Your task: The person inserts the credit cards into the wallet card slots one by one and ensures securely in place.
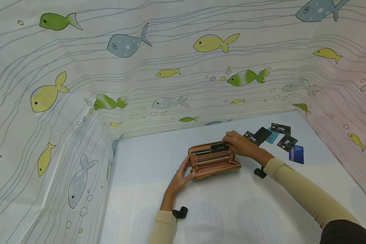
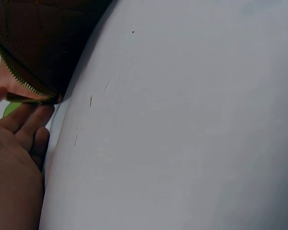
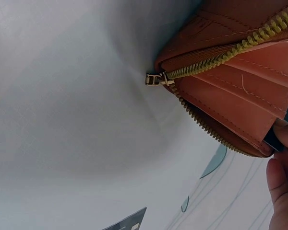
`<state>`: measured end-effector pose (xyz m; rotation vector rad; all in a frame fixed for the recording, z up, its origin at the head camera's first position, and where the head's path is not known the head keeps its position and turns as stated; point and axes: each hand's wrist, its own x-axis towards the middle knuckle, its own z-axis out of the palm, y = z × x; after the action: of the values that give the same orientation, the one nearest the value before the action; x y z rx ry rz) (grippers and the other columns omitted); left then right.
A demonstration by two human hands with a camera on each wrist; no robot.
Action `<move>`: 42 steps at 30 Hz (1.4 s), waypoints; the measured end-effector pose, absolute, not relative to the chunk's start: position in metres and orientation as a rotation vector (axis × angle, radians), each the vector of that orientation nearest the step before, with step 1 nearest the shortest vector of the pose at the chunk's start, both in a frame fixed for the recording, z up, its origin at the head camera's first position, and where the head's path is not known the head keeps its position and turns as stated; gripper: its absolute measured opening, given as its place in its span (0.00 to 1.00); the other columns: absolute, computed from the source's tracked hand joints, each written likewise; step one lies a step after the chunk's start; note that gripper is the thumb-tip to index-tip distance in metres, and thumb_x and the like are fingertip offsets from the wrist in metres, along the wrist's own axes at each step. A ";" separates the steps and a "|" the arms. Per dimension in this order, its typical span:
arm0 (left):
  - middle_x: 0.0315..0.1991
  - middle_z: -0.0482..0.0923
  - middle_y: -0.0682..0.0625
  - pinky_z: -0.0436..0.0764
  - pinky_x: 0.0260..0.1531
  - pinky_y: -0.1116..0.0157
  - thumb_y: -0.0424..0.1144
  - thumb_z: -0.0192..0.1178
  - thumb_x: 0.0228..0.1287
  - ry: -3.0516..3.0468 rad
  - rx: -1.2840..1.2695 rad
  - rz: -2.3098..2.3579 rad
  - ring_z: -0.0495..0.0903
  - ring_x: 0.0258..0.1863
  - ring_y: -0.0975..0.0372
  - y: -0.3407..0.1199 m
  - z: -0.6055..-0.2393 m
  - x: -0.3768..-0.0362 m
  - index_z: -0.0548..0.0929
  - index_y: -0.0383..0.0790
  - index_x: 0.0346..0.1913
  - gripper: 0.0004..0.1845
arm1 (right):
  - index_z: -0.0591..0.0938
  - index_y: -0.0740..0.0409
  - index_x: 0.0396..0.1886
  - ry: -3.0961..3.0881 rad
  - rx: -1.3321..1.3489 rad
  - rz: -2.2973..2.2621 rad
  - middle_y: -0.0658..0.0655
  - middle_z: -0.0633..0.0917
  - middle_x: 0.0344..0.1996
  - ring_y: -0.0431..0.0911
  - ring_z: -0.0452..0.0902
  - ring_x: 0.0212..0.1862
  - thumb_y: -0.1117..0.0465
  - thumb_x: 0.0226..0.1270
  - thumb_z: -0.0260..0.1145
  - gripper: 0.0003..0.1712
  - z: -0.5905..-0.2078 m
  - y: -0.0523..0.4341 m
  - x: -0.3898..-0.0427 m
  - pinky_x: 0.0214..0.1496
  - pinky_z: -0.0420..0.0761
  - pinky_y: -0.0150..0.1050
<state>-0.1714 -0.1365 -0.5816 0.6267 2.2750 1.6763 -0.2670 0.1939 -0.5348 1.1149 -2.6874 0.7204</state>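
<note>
Lying open between both hands, the wallet (image 1: 214,160) is steadied by the left hand (image 1: 180,178) with relaxed fingers at its end, while the right hand (image 1: 239,144) pinches a dark card (image 1: 219,147) in its slots; loose cards (image 1: 277,137) lie just beyond the right hand.

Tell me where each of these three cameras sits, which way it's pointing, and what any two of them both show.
Head: worn high, looking forward and down at the table; both hands and sleeves show, left hand, right hand.
Left wrist: low beside the left hand, facing the wallet's zip edge; fingers show.
Right wrist: low by the right hand, facing the wallet's zip end; fingertips show.
All three views share the wallet.
</note>
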 end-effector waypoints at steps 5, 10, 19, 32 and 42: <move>0.79 0.51 0.36 0.58 0.71 0.36 0.34 0.56 0.71 2.268 0.628 1.673 0.60 0.75 0.42 -0.137 -0.583 -0.172 0.43 0.36 0.81 0.43 | 0.86 0.59 0.42 -2.696 1.111 0.692 0.52 0.81 0.35 0.42 0.73 0.40 0.73 0.66 0.66 0.09 -0.536 0.194 -0.267 0.40 0.79 0.39; 0.79 0.52 0.37 0.57 0.71 0.36 0.34 0.56 0.71 2.265 0.630 1.678 0.60 0.75 0.42 -0.137 -0.583 -0.172 0.43 0.36 0.81 0.43 | 0.86 0.59 0.42 -2.713 1.107 0.665 0.51 0.79 0.34 0.41 0.73 0.39 0.72 0.67 0.66 0.08 -0.535 0.193 -0.266 0.38 0.79 0.37; 0.79 0.52 0.37 0.58 0.69 0.35 0.32 0.57 0.70 2.272 0.633 1.697 0.61 0.74 0.41 -0.136 -0.582 -0.172 0.44 0.35 0.80 0.43 | 0.86 0.61 0.41 -2.698 1.084 0.603 0.52 0.79 0.35 0.44 0.76 0.40 0.72 0.63 0.70 0.08 -0.537 0.192 -0.264 0.40 0.82 0.38; 0.79 0.49 0.36 0.57 0.69 0.34 0.32 0.56 0.71 2.267 0.654 1.689 0.59 0.74 0.40 -0.136 -0.579 -0.173 0.44 0.33 0.80 0.43 | 0.85 0.60 0.38 -2.655 1.083 0.532 0.51 0.81 0.32 0.43 0.73 0.37 0.71 0.61 0.72 0.07 -0.539 0.190 -0.264 0.37 0.80 0.37; 0.79 0.49 0.37 0.58 0.69 0.35 0.31 0.56 0.70 2.266 0.650 1.696 0.60 0.74 0.41 -0.136 -0.583 -0.173 0.44 0.33 0.80 0.43 | 0.84 0.59 0.37 -2.691 1.065 0.499 0.51 0.81 0.32 0.43 0.73 0.38 0.71 0.61 0.72 0.07 -0.539 0.189 -0.263 0.39 0.80 0.38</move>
<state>-0.1727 -0.1362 -0.5834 0.6504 2.2663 1.6961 -0.2629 0.1892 -0.5392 1.0650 -2.6913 0.4992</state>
